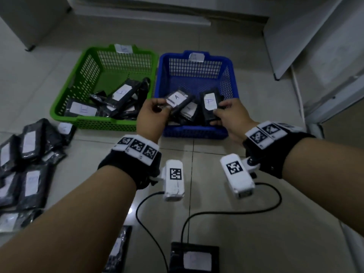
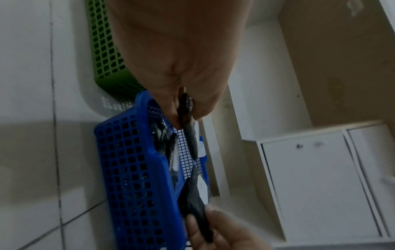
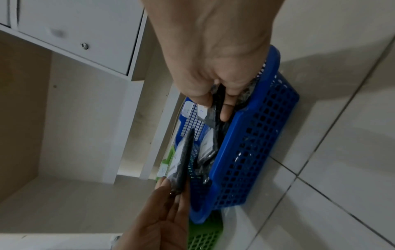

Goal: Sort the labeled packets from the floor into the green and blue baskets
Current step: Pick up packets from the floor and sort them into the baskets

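Over the near end of the blue basket (image 1: 232, 79) each hand holds a black packet with a white "A" label. My left hand (image 1: 155, 110) pinches one packet (image 1: 177, 99) by its near end; edge-on in the left wrist view, this packet (image 2: 189, 128) sits between thumb and fingers. My right hand (image 1: 222, 111) pinches the other packet (image 1: 209, 105), seen in the right wrist view as a dark packet (image 3: 218, 108). More packets lie in the blue basket below. The green basket (image 1: 82, 75) to the left holds several packets.
Several labeled packets (image 1: 29, 166) lie on the tiled floor at the left, and two more (image 1: 195, 259) near the bottom edge. Black cables (image 1: 216, 212) trail over the floor between my arms. White cabinets (image 1: 315, 46) stand behind and to the right of the baskets.
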### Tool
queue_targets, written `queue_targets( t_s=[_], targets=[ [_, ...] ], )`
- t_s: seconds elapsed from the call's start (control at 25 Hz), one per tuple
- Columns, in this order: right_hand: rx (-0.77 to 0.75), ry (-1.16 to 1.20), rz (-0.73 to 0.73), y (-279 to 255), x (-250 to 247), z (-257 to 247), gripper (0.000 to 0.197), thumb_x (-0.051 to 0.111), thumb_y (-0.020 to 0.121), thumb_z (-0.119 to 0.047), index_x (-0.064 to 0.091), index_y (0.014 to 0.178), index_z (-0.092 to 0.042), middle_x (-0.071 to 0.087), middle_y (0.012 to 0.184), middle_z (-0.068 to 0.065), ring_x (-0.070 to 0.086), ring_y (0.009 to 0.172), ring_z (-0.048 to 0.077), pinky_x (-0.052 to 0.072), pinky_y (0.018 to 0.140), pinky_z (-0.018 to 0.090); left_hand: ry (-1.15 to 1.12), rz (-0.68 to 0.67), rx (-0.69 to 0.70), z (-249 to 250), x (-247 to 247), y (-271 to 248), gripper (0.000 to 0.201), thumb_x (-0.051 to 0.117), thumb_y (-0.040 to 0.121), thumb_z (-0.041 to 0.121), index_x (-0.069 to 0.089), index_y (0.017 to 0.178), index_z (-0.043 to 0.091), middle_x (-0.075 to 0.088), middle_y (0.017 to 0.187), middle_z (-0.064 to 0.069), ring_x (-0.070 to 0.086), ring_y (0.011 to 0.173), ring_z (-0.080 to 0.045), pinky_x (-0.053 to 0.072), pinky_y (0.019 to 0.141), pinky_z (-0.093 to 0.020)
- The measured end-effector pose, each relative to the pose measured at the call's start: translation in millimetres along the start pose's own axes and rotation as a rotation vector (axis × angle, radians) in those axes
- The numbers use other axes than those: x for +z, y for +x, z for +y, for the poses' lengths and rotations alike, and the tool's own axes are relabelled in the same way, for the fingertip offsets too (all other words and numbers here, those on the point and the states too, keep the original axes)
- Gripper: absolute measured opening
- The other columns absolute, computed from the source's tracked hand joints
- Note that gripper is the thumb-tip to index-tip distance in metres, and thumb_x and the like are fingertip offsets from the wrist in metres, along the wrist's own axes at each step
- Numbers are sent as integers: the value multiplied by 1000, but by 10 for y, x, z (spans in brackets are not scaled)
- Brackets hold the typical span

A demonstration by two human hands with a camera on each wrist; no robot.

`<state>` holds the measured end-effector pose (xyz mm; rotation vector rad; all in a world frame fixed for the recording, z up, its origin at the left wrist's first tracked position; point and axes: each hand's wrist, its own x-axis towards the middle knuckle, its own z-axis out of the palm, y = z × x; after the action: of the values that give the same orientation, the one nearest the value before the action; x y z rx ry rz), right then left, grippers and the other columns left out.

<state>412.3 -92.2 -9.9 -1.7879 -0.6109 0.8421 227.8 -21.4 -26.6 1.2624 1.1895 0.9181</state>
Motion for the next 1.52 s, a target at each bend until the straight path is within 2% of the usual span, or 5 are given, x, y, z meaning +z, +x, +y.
queue_targets(
  t_s=[0.24, 0.56, 1.12, 1.28, 1.52],
  targets=[
    [-113, -362, -82, -60, -118, 182, 37, 57, 85, -1, 61, 120, -9, 62, 118, 10, 60, 101, 21, 51, 95, 35, 546, -134, 130, -131, 48, 2, 42, 60, 88, 19, 54, 130, 20, 49, 131, -5, 58, 108, -19, 43, 98, -24],
    [-497, -776, -485, -1819, -171, 1014, 23, 58, 75, 4, 73, 88, -5, 65, 90, 18, 63, 85, 34, 47, 90, 39, 681, -292, 214, -463, -608, -1033, 15, 62, 84, 13, 70, 89, 25, 67, 95, 6, 58, 77, -6, 35, 67, 5],
    [-99, -1205, -1026, -2091, 555, 1026, 28, 65, 84, -30, 54, 101, -10, 43, 97, 5, 46, 82, 18, 34, 55, 23, 986, -436, 142, -1046, -2054, -1716, 54, 83, 60, 39, 66, 111, 32, 65, 111, 12, 54, 104, -17, 45, 90, -35],
    [-103, -1075, -954, -1802, 881, 783, 34, 69, 80, -27, 59, 105, -7, 61, 98, 8, 51, 82, 17, 31, 53, 17, 1279, -608, 150, -1008, -2005, -1763, 89, 77, 55, 53, 41, 135, 42, 47, 130, 20, 37, 118, -16, 26, 87, -32],
    [-77, -822, -754, -1441, 1038, 477, 26, 74, 77, -27, 60, 92, -11, 60, 91, 8, 58, 86, 25, 39, 61, 27, 1274, -680, 105, -832, -1854, -1446, 59, 77, 59, 54, 61, 111, 33, 53, 110, 10, 37, 109, -17, 30, 86, -29]
  ],
)
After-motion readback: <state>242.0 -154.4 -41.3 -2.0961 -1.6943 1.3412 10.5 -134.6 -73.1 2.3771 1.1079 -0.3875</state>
